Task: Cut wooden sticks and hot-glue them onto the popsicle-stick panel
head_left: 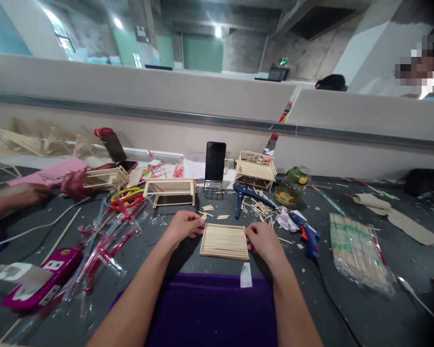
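A small rectangular wooden panel [224,242], made of pale sticks laid side by side inside a raised rim, lies flat in front of me. My left hand [185,225] is at its upper left corner, thumb and forefinger pinching a short pale wooden stick [204,217]. At the right edge of the panel, the fingers of my right hand [262,239] close on the rim. Short cut sticks [223,217] lie just beyond the panel. Past them stand a stick-built frame [171,190] and a second wooden model [256,169].
A phone [215,163] stands upright behind the panel. Blue cutters [251,193], a glue gun [310,237] and a green bottle [292,185] are at the right, with bagged sticks [358,248] farther out. Plastic wrappers [103,250] and a purple power strip [47,274] lie left, near another person's hand [32,193].
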Motion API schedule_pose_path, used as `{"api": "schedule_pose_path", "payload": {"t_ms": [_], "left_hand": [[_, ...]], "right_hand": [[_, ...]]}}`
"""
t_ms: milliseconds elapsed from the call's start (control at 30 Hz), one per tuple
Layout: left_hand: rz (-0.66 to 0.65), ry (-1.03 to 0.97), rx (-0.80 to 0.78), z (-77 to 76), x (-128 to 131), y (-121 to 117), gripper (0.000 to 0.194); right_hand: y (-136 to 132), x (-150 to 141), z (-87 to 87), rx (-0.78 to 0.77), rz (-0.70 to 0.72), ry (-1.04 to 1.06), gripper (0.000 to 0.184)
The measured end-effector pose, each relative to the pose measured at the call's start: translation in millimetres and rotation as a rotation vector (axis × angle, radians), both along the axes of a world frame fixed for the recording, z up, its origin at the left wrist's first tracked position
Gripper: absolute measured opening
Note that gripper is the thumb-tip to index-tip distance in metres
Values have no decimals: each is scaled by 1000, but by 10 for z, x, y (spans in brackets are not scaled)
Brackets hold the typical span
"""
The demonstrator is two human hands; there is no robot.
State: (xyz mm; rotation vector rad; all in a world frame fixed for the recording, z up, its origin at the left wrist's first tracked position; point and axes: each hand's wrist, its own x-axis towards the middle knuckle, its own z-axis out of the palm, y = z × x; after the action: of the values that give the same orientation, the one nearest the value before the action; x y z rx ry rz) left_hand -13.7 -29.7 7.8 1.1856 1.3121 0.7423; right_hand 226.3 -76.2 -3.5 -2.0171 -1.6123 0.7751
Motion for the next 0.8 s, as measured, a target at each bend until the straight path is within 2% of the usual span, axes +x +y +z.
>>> {"api": "schedule_pose_path", "payload": {"t_ms": [167, 333, 400, 533, 700, 800], "left_hand": [[11, 72, 80, -98, -12, 29, 22], [121, 99, 290, -94, -20, 51, 25], [150, 106, 335, -62, -6, 42, 26], [124, 137, 397, -9, 69, -23, 26], [109, 193, 473, 46, 173, -128, 25], [124, 199, 511, 78, 174, -142, 22]], "right_hand": [[-6, -20, 37, 31, -21, -84, 24], [-20, -79, 129, 230, -68, -211, 22], [-21, -100, 144, 253, -81, -168, 21], [-15, -126, 124, 286, -80, -45, 22], [-24, -163, 109, 453, -104, 79, 24], [-54, -197, 153, 470, -122, 98, 22]]}}
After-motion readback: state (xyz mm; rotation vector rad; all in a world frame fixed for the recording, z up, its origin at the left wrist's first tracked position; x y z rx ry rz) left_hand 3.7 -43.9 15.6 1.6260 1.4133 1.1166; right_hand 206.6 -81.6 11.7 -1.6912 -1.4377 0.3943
